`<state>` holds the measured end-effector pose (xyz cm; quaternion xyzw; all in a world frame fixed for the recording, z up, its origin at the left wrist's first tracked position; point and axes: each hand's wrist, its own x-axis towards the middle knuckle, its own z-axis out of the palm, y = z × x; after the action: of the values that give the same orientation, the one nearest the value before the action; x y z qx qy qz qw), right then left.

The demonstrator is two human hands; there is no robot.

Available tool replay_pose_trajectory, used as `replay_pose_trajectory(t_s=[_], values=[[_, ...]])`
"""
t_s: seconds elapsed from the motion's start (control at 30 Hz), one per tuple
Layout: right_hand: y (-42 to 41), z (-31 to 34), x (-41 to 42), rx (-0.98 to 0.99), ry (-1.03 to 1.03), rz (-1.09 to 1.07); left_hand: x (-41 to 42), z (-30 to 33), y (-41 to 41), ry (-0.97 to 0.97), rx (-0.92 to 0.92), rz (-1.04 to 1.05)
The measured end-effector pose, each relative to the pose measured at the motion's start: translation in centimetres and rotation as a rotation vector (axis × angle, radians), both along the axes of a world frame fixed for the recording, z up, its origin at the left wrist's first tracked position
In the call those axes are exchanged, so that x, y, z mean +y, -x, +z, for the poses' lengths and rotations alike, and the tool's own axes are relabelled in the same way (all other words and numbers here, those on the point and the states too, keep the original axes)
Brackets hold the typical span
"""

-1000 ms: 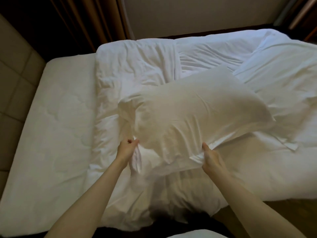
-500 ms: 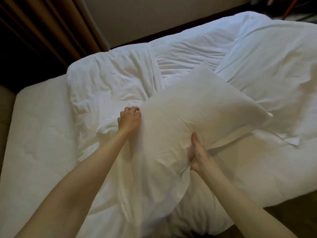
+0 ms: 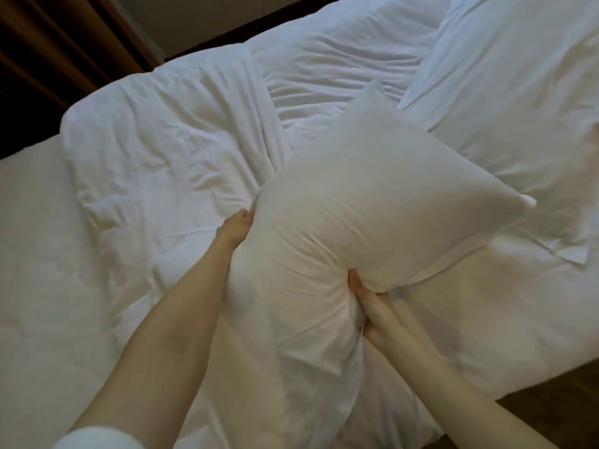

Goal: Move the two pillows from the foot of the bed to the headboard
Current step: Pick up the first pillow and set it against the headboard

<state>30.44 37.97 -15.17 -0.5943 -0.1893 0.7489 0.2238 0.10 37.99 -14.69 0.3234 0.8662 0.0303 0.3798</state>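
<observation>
Obs., head view, places given relative to the pillow.

Nearest: two bare forearms reach in from the lower edge, one on each side of the pillow; a bit of white sleeve [image 3: 97, 439] shows at the left arm's near end.

Right hand [image 3: 372, 306]: at the pillow's near edge, thumb pressed up into the fabric, grip closed on a bunched fold of the case. Loose pillowcase cloth hangs down from this point towards the viewer.

Left hand [image 3: 235, 230]: at the pillow's left side, fingers curled in against it and partly hidden behind the fabric. Grip closed on the pillow's edge.

Plump white fabric pillow [image 3: 382, 215]: held between both hands, tilted so one corner points away and another points right. Whether its underside touches the bedding I cannot tell.

Beneath and all around the pillow: rumpled white duvet [image 3: 168, 163], heavily creased, lying on the bed. Left of the pillow, beyond the duvet's edge, a smoother white quilted mattress surface [image 3: 29, 254].

Right of the pillow, near side: dark wooden floor [image 3: 557, 400].

Beyond the pillow: a dark strip along the bed's far edge, then a pale beige wall [image 3: 207, 17]; further left, brown pleated curtains [image 3: 58, 43].
</observation>
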Motion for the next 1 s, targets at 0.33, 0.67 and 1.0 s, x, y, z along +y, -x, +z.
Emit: replay_pose_trajectory(t_s=[0.33,0.67,1.0], values=[[-1.9,1.9,-1.8,0.100,0.125,0.010,-3.1,3.3,-5.6,-0.565,0.028,0.598],[0.7,7.1,-6.8,0.171,-0.175,0.245,-17.8,8.4,-5.4,-0.994,0.058,1.241],[11.6,13.2,-20.6,0.057,-0.360,0.579,-40.3,13.1,1.8,-1.139,0.067,1.316]])
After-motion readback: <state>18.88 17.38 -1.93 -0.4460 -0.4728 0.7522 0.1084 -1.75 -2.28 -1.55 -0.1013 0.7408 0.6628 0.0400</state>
